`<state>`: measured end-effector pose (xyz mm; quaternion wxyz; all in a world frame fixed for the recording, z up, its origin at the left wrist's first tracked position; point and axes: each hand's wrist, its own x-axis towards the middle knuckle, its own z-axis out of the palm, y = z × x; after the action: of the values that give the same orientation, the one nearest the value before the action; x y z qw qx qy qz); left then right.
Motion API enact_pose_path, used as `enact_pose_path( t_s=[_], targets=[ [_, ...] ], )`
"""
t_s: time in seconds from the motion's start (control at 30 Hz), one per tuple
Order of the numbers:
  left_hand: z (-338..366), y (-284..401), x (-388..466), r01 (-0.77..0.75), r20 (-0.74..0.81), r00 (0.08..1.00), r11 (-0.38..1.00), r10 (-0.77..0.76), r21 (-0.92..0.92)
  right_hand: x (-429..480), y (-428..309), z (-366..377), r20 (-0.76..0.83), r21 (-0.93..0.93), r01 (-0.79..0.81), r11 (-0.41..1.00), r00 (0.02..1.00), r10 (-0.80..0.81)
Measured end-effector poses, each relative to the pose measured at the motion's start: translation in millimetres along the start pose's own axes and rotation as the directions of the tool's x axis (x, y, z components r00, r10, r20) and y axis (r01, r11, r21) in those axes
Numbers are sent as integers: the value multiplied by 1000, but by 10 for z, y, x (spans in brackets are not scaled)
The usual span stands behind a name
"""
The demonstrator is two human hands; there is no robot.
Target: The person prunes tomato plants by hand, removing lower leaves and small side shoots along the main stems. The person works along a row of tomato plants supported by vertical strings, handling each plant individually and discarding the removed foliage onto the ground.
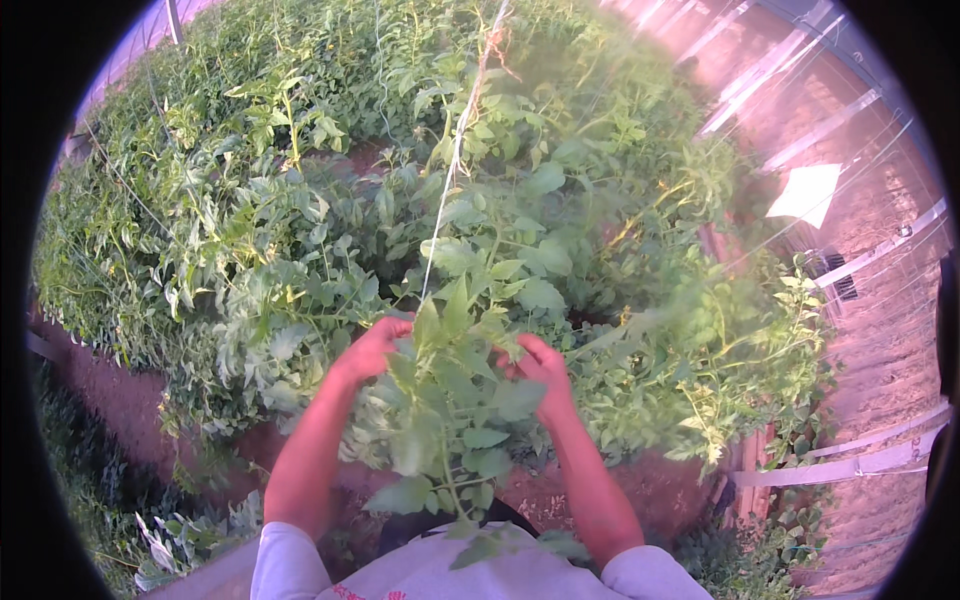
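Observation:
A leafy tomato plant [450, 405] stands upright close in front of my chest, with its top between my two hands. My left hand [375, 349] is at the left of the upper leaves, its fingertips partly hidden behind them by the string. At the right side of the same foliage is my right hand [536, 367], fingers bent near a leaf; whether they pinch anything is not plain. A pale string [452, 165] runs from the top of the view down to the plant top between my hands, with dry brown fibres wound on its upper part.
Dense rows of green plants [247, 225] fill the area ahead and to both sides. More strings hang among them. Along the right, pale straps or bars [847, 469] cross in front of a brownish wall [870, 360], near a white sheet [808, 193]. Bare soil [112, 397] shows at lower left.

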<state>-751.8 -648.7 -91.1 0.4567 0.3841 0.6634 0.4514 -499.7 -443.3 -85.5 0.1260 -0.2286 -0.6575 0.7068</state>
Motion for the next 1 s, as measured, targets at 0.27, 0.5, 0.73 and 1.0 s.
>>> enact_pose_path(
  t_s=[0.27,0.5,0.73,1.0],
  targets=[
    [6,-914,-255,-275,-128,961,783,246,-559,272,-279,784,-21,31,-63,998,998,64],
    [305,-528,-376,-508,-414,853,679,316,-529,-4,460,953,54,289,356,889,921,-386],
    [822,-152,-774,-474,-451,880,264,146,-840,-120,-121,1234,265,-360,627,691,778,-569],
    [837,-406,-1252,-361,-454,891,640,21,-679,9,-556,1518,447,-232,852,470,522,-726]
  ],
)
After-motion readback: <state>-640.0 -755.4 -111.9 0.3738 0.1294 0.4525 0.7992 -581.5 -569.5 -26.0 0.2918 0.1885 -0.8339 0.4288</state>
